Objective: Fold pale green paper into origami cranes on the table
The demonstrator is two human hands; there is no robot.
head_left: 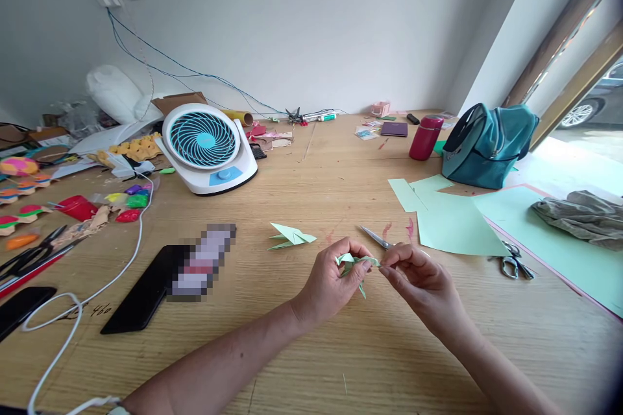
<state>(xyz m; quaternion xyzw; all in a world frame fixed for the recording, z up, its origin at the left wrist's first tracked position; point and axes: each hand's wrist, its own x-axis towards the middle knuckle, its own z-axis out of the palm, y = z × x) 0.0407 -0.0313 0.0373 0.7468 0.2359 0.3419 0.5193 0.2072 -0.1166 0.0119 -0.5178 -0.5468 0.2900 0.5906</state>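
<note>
I see both hands low over the wooden table (pixel 311 363), working one small folded piece of green paper (pixel 357 262) held just above the surface. My left hand (pixel 331 282) pinches the left end of the paper between thumb and fingers, and my right hand (pixel 418 279) pinches the right end with its fingertips, so both sets of fingers are closed on the paper. A thin green tail of it hangs down between the hands. Just behind the right hand lies a pair of scissors (pixel 376 237), their blades pointing away to the left. Farther back and to the left, a finished folded green shape (pixel 291 236) rests on the table, apart from the hands. To the right lie green sheets (pixel 452 220) and a second pair of scissors (pixel 514 262) at their edge. Behind them stand a red bottle (pixel 426 137) and a teal bag (pixel 487 142). On the left sit a white fan (pixel 207 146) and a black phone (pixel 146 295), with a white cable (pixel 97 292) curling past it.
</note>
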